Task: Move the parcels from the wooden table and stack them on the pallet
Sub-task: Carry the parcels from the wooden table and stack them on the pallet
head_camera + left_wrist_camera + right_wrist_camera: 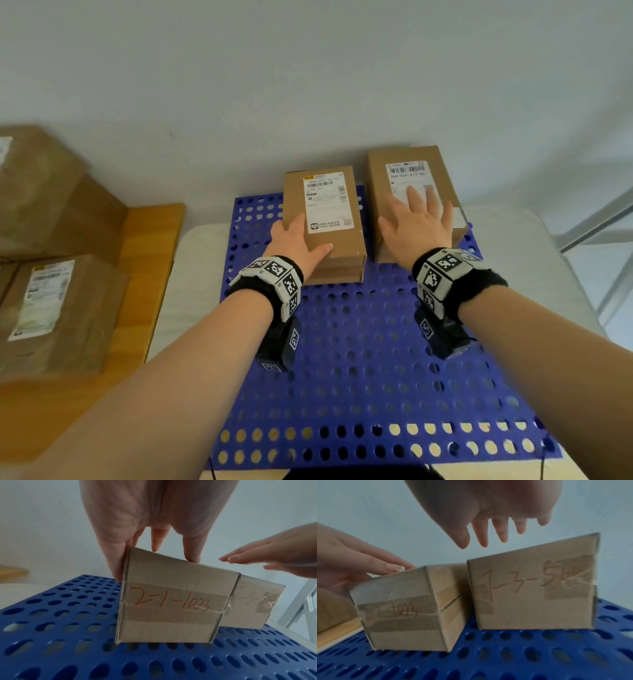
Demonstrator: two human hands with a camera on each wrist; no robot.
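Note:
Two brown cardboard parcels with white labels stand side by side at the far end of the blue perforated pallet (359, 359). My left hand (301, 236) grips the left parcel (329, 219) at its near left corner, thumb on top and fingers down its left side. In the left wrist view this parcel (171, 601) reads "2-1-1023" in orange. My right hand (418, 222) is open with spread fingers, just above the right parcel (411, 174). The right wrist view shows the fingers (484, 534) clear of that parcel (534, 595), which reads "7-3-5".
A wooden table (147, 274) on the left carries more brown parcels (51, 308), one stacked behind (51, 192). The pallet lies on a white table (191, 274) against a pale wall. A metal frame (599, 222) stands at the right. The pallet's near half is bare.

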